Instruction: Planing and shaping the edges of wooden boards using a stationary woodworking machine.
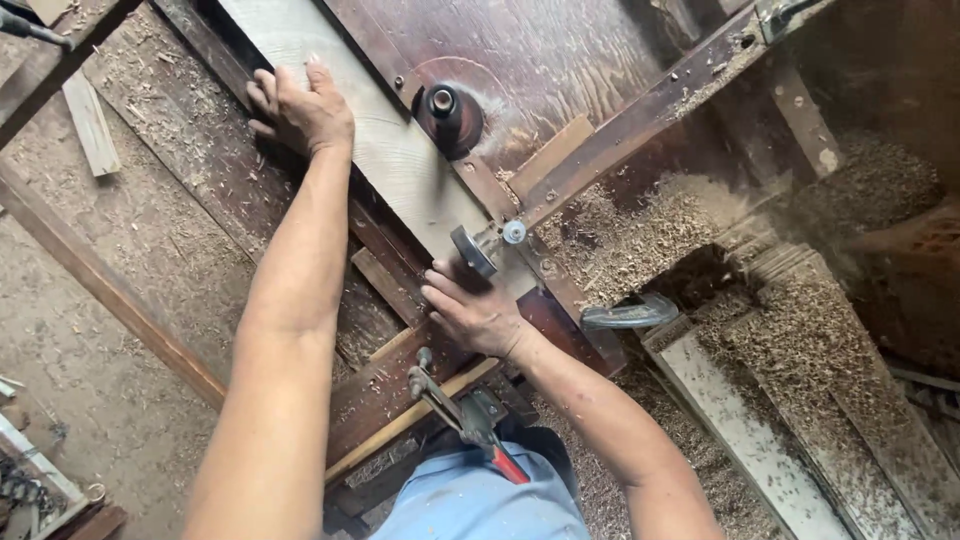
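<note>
Pale board [400,160] was lying flat on the machine bed [560,60], alongside the spindle cutter [447,115]. Left hand [300,105] was pressed open on its far end; right hand [475,312] was cupped at its near end. Shavings [650,230] were piled at the bed's right edge, so cutting was judged underway; remaining length couldn't be told.

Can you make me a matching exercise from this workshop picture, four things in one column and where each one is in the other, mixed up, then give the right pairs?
Things:
1. left hand
2. right hand
3. red-handled tool
4. wood shavings

Places:
A. heaped at the right of the machine, beyond the rail
B. flat on the far part of the pale plank
C. at the near end of the plank, beside a small metal knob
D. on the bench edge, close to the person's blue shirt

Pairs: 1-B, 2-C, 3-D, 4-A
</note>
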